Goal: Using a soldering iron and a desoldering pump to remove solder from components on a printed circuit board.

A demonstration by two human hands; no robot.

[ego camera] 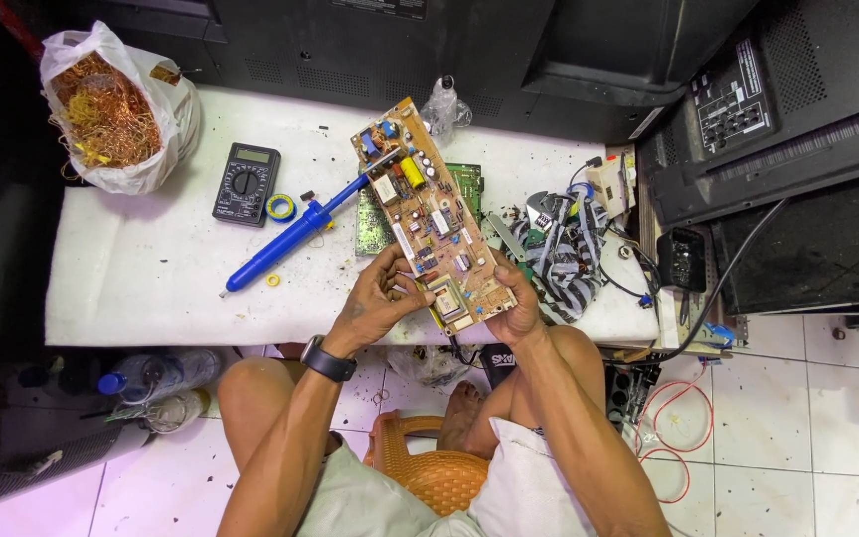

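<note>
Head view looks straight down on a person seated at a low white table (pixel 151 288), both hands closed on a tan circuit board (pixel 428 214). That board is held up just above the table's near edge, its long axis running from near right to far left, the far end pointing toward the dark casings at the back. Left hand (pixel 382 298) grips the near left edge, fingers curled over onto the component side; a black watch (pixel 327 359) sits on that wrist. Right hand (pixel 517 298) clamps the near right corner, thumb on top.

Beneath the board's far half lies a green circuit board (pixel 464 179). A blue hand pump (pixel 295 234) lies slanted just left of it, tip toward the boards. Farther left sit a black meter (pixel 246 184) and a small roll of tape (pixel 280 207). At the far left corner a white plastic bag (pixel 166 124) stands open, stuffed with tangled copper wire (pixel 101 114). A heap of cables (pixel 564 249) lies at the right.
</note>
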